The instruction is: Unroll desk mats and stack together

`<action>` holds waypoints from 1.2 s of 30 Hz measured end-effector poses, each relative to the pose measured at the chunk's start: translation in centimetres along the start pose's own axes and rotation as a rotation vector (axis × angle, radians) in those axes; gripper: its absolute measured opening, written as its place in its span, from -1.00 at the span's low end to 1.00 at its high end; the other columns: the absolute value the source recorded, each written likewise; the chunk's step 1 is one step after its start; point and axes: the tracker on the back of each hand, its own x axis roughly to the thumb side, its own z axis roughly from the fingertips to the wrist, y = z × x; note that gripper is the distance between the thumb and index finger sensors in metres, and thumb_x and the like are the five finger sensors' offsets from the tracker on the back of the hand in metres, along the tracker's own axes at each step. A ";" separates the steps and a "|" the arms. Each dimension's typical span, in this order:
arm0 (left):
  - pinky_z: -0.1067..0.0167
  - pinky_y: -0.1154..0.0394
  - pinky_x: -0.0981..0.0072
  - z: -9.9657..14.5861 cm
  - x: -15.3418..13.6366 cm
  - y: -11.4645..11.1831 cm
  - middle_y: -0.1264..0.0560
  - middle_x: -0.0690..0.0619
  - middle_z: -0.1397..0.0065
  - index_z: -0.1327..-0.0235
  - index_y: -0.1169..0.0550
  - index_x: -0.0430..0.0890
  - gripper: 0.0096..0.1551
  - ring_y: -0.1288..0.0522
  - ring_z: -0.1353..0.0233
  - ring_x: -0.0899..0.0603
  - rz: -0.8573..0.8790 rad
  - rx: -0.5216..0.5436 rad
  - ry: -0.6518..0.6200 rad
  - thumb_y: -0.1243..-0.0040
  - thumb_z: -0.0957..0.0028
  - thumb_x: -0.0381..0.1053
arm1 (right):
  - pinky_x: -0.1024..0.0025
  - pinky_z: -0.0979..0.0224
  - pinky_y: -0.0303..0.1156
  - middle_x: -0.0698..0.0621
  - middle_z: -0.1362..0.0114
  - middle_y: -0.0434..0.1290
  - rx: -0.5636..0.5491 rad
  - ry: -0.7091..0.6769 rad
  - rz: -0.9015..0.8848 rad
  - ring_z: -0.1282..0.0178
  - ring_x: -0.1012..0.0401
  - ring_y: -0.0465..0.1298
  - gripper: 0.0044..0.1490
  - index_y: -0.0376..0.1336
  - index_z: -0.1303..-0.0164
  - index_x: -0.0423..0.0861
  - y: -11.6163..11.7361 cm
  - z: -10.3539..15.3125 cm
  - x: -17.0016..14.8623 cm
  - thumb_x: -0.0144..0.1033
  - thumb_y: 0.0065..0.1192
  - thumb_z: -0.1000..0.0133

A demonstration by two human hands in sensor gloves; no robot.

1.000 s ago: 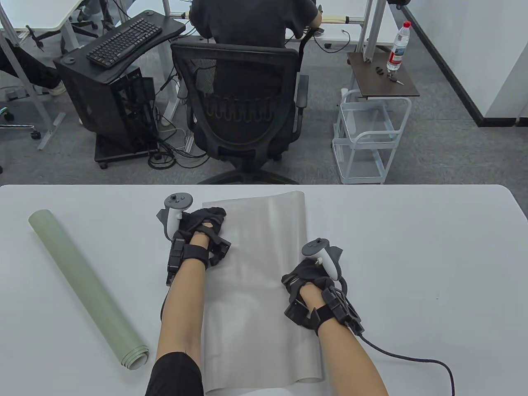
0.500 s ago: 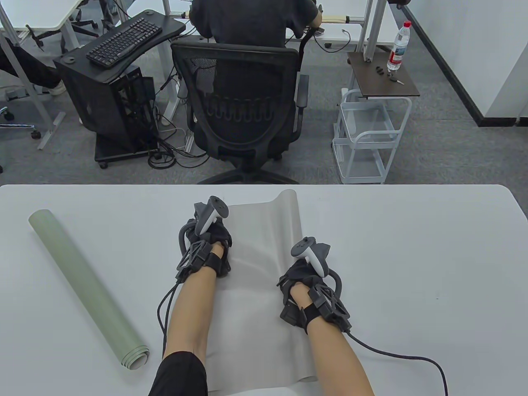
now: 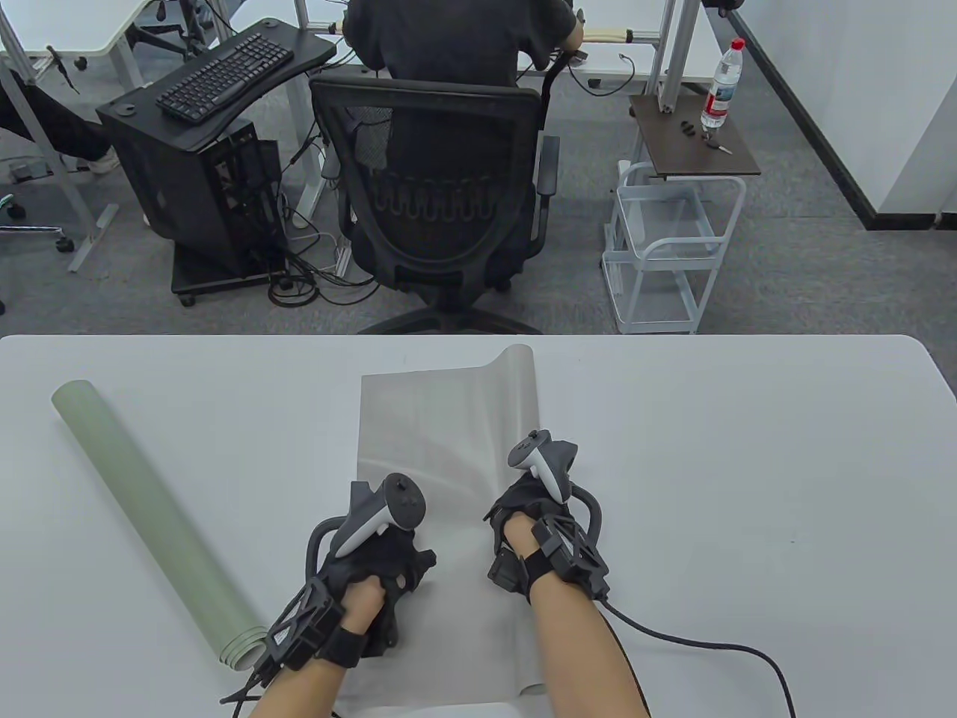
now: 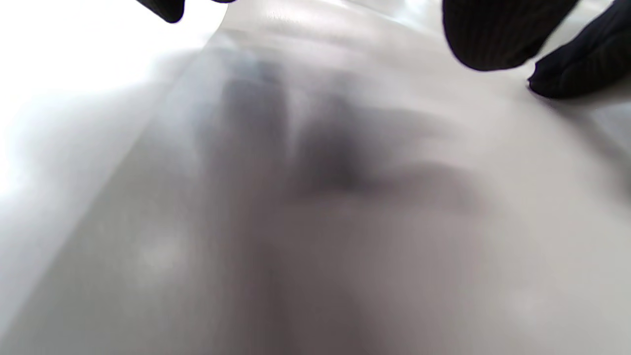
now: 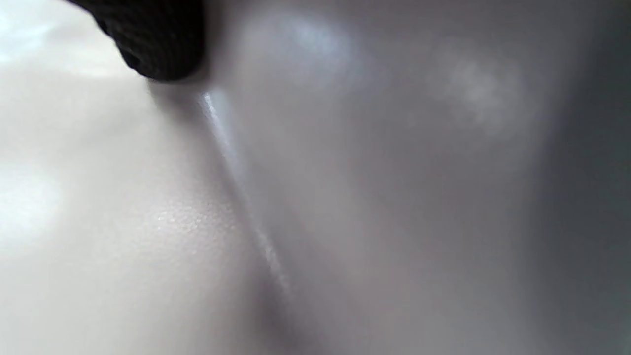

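Observation:
A grey desk mat lies unrolled in the middle of the white table; its far right corner curls upward. My left hand rests on the mat's near left part, and its gloved fingertips lie spread on the grey mat. My right hand presses on the mat's right edge. One fingertip touches the mat at a crease line. The trackers hide both hands' fingers from above. A rolled pale green mat lies diagonally at the table's left.
The right glove's black cable trails over the table's near right. Beyond the far edge a person sits in a black office chair, with a white wire cart to the right.
My left hand slid from the mat's far left corner down to its near left part. My right hand shifted slightly left, and the mat's right edge came inward and curled at the far corner.

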 end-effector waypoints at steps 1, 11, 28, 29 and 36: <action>-0.41 -0.09 -0.36 0.0 -0.3 -0.5 0.16 -0.29 -0.64 -0.46 0.03 0.03 0.02 0.06 -0.56 -0.56 0.010 -0.011 0.019 -0.14 0.13 0.34 | 0.30 -0.24 0.56 0.01 -0.38 0.07 -0.004 0.001 0.002 -0.08 0.14 0.43 0.30 -0.72 -0.35 -0.04 0.3 0.3 0.3 0.06 0.17 -0.22; -0.44 0.05 -0.35 -0.8 -3.4 -2.0 0.19 -0.20 -0.64 -0.45 -0.02 0.13 0.06 0.16 -0.59 -0.46 -0.021 -0.014 0.120 -0.18 0.23 0.43 | 0.37 -0.20 0.57 0.07 -0.36 0.12 0.024 -0.049 -0.088 -0.04 0.18 0.46 0.22 -0.67 -0.38 -0.03 1.5 1.2 1.1 0.38 -0.14 -0.10; -0.43 0.04 -0.35 -0.9 -3.4 -2.1 0.18 -0.22 -0.62 -0.45 -0.02 0.11 0.05 0.15 -0.57 -0.47 -0.022 -0.019 0.116 -0.17 0.22 0.42 | 0.15 -0.26 0.61 -0.02 -0.37 0.24 0.456 -0.300 -0.796 -0.21 0.02 0.56 0.12 -0.34 -0.42 -0.26 -0.6 -0.2 -2.5 -0.08 0.35 -0.14; -0.43 0.04 -0.35 -0.9 -3.4 -2.1 0.18 -0.22 -0.62 -0.45 -0.02 0.12 0.05 0.15 -0.57 -0.47 -0.022 -0.020 0.116 -0.17 0.22 0.42 | 0.19 -0.21 0.64 0.02 -0.33 0.29 0.460 -0.311 -0.834 -0.16 0.05 0.59 0.05 -0.19 -0.42 -0.21 -0.5 -0.4 -2.5 -0.06 0.44 -0.12; -0.43 0.04 -0.36 -0.9 -3.4 -2.1 0.19 -0.23 -0.62 -0.45 -0.01 0.11 0.05 0.16 -0.57 -0.47 -0.023 -0.024 0.113 -0.17 0.21 0.42 | 0.11 -0.42 0.50 0.00 -0.44 0.12 0.650 -0.435 -0.990 -0.35 -0.01 0.43 -0.32 -0.03 -0.35 -0.01 0.6 -0.2 -1.2 -0.17 0.35 -0.23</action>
